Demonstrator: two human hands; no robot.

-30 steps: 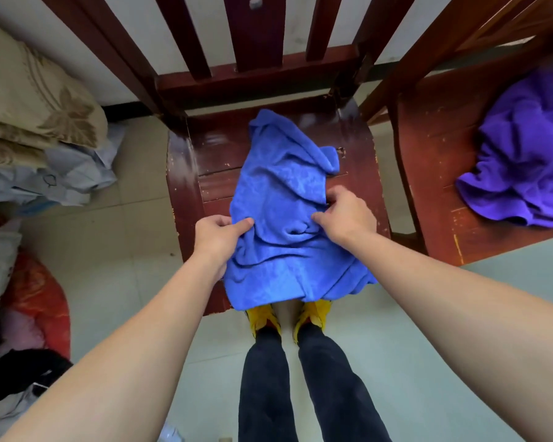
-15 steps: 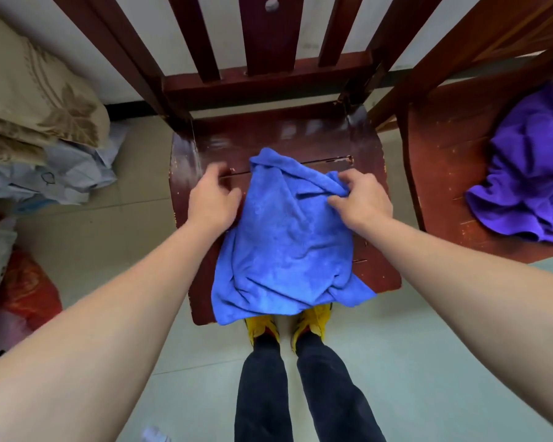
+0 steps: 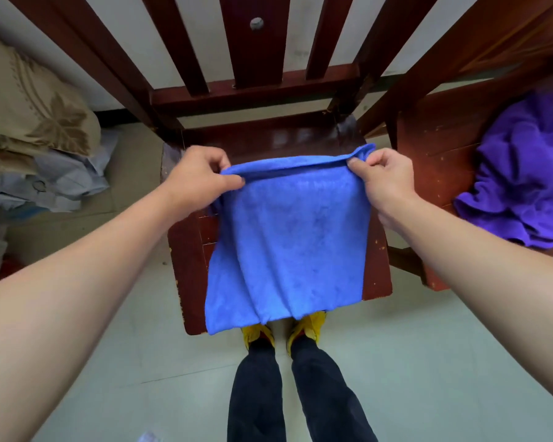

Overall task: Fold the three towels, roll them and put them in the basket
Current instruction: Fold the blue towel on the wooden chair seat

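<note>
A blue towel (image 3: 294, 237) is stretched out flat over the seat of a dark red wooden chair (image 3: 186, 275), its near edge hanging past the seat's front. My left hand (image 3: 198, 180) pinches the towel's far left corner. My right hand (image 3: 380, 180) pinches the far right corner. The far edge between them is pulled taut and slightly lifted. A crumpled purple towel (image 3: 521, 186) lies on a second wooden chair (image 3: 434, 138) to the right. No basket and no third towel are in view.
The chair's slatted back (image 3: 253, 43) rises just beyond my hands. Stacked beige cushions (image 3: 32, 110) and pale cloths (image 3: 64, 180) lie on the floor at the left. My legs and yellow shoes (image 3: 310, 323) stand at the chair's front edge on a pale tiled floor.
The blue towel was bunched up on the seat; my hands moved to its far corners and spread apart, so it now lies stretched flat and wide.
</note>
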